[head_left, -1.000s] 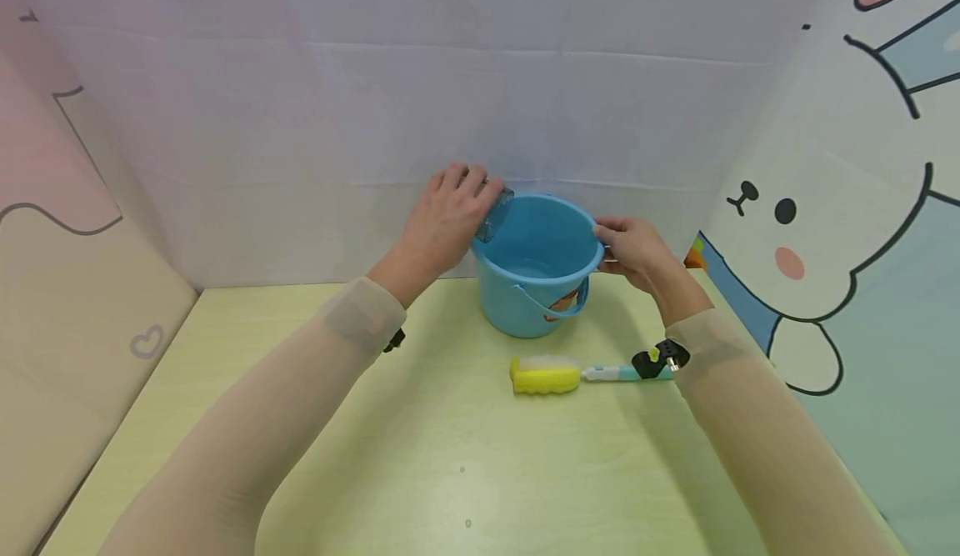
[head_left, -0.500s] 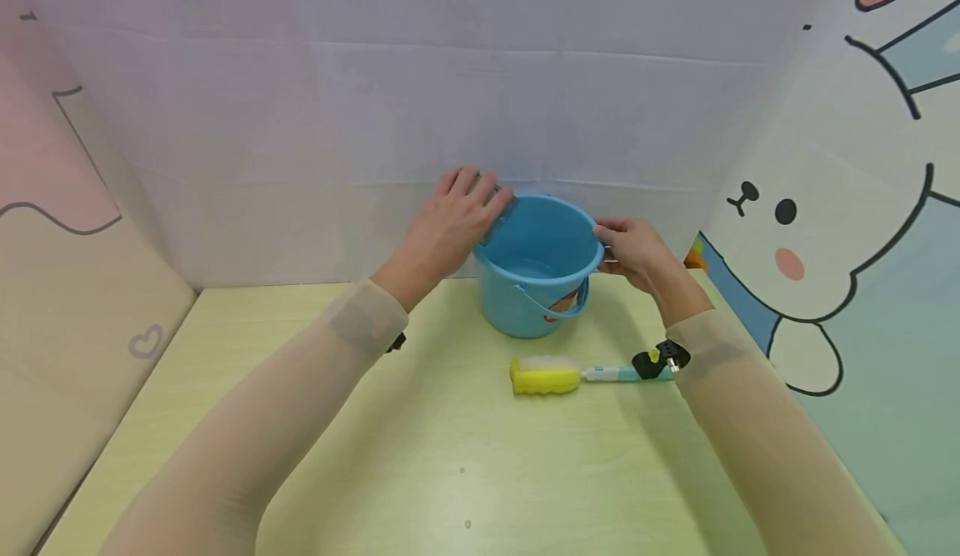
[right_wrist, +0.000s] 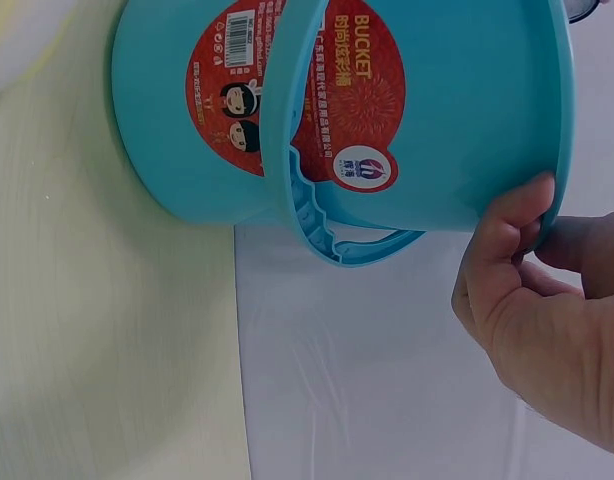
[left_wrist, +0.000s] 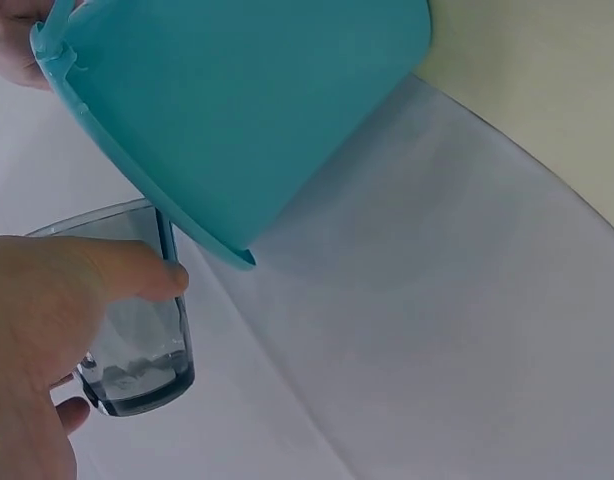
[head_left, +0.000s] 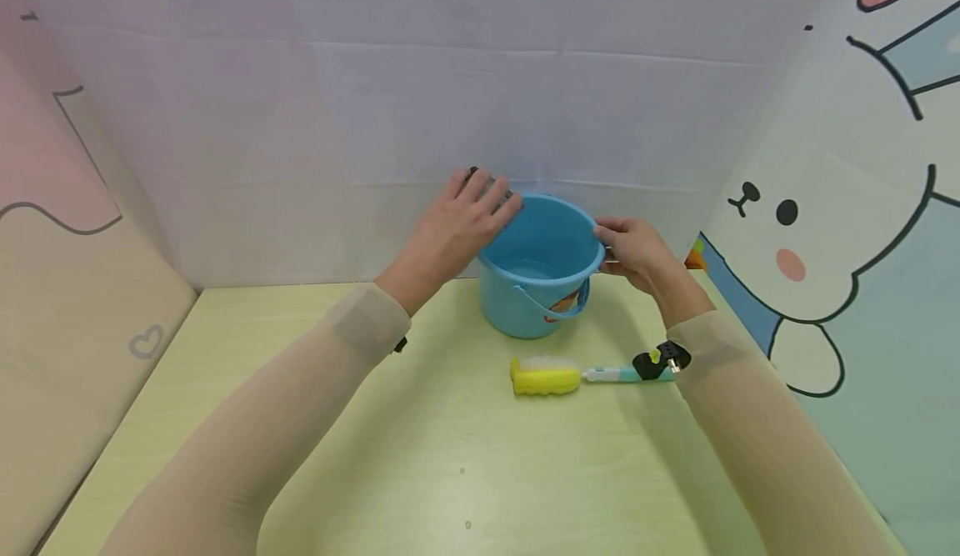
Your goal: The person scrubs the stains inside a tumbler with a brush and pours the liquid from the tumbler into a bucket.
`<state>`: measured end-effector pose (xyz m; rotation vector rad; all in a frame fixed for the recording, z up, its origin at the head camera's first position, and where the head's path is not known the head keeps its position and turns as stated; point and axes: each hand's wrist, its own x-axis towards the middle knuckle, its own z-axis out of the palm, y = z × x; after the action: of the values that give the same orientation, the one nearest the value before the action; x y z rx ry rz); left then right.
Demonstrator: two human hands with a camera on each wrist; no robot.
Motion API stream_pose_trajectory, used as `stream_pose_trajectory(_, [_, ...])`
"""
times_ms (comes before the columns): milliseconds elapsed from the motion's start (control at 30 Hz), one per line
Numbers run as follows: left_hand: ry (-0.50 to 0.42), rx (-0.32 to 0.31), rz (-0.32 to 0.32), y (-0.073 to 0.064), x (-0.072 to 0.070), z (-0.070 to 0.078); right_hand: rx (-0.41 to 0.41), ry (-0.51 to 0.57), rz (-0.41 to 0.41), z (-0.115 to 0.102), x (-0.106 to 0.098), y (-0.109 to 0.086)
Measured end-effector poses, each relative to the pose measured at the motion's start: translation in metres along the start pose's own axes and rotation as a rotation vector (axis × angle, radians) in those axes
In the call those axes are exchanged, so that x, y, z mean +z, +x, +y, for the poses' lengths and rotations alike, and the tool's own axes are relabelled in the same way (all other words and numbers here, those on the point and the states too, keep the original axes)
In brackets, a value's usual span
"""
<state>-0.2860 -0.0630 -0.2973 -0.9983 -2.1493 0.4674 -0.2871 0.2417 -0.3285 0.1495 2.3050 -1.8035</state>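
My left hand (head_left: 463, 221) grips a clear grey-blue glass (left_wrist: 137, 345), its thumb lying along the side. The glass is tipped with its mouth at the left rim of a blue plastic bucket (head_left: 517, 308); in the head view, the fingers hide most of the glass. Shallow clear liquid shows at the bottom of the bucket. On the bucket's right side, my right hand (head_left: 636, 254) pinches the rim between thumb and fingers. The bucket stands upright on the table, its handle (right_wrist: 287, 130) hanging down over a red label (right_wrist: 357, 100).
A brush with a yellow and white sponge head (head_left: 546, 377) and a white and teal handle (head_left: 611, 374) lies on the pale wooden table (head_left: 420, 456) in front of the bucket. A white cloth wall (head_left: 337, 139) rises right behind, with printed panels at both sides.
My left hand has shifted slightly right and turned, tipping the glass further over the bucket rim; less of the glass shows in the head view. The right hand and bucket stay put.
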Motion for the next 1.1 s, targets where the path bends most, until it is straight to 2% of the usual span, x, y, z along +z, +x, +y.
stream_pose_trajectory(100, [-0.074, -0.049, -0.007, -0.002, 0.0, 0.001, -0.003, 0.001, 0.002, 0.0, 0.0, 0.0])
stream_pose_trajectory(200, [-0.184, -0.125, -0.01, -0.005, 0.001, 0.003, -0.004, 0.003, 0.002, 0.0, 0.0, 0.0])
stream_pose_trajectory(333, [-0.313, -0.225, 0.007, -0.01, 0.003, 0.004, -0.004, 0.004, -0.001, 0.001, -0.001, 0.0])
stream_pose_trajectory(500, [-0.43, -0.326, 0.029, -0.015, 0.004, 0.004, -0.001, 0.005, -0.001, 0.001, -0.001, 0.0])
stream_pose_trajectory(867, [-0.658, -0.499, 0.093, -0.025, 0.004, 0.005, 0.0, 0.006, 0.002, 0.002, -0.001, 0.003])
stream_pose_trajectory(1100, [-0.751, -0.565, 0.146, -0.03, -0.001, 0.008, 0.004, 0.014, -0.002, 0.001, -0.001, 0.004])
